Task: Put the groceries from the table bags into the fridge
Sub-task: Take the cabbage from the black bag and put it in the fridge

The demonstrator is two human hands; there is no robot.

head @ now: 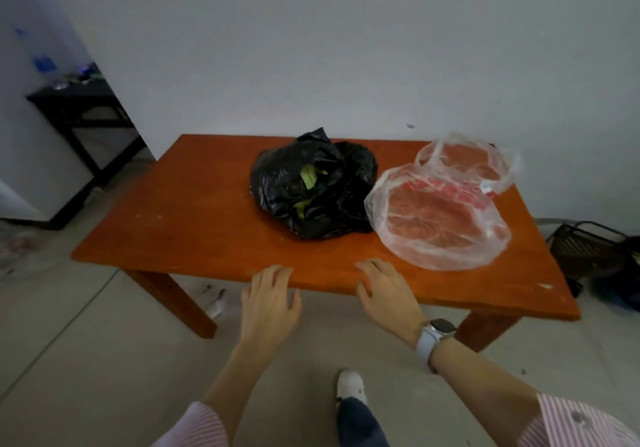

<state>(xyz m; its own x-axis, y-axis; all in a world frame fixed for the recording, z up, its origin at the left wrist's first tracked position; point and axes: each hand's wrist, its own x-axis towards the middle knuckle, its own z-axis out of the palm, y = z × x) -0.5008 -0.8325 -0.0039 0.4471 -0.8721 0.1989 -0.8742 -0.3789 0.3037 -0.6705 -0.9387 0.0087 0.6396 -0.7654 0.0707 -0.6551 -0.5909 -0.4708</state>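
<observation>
An orange wooden table (194,224) carries two bags. A black plastic bag (325,190) with green leaves showing through its opening sits near the middle. To its right lies a clear plastic bag (446,224), crumpled and see-through, with something red inside near its far side. My left hand (270,302) and my right hand (388,294) hover at the table's near edge, fingers relaxed and holding nothing, a short way in front of both bags. No fridge is clearly in view.
A dark side table (83,117) with small items stands at the far left by a doorway. A black wire rack (585,249) lies on the floor at the right. Grey floor lies around the table. My foot (349,384) is below.
</observation>
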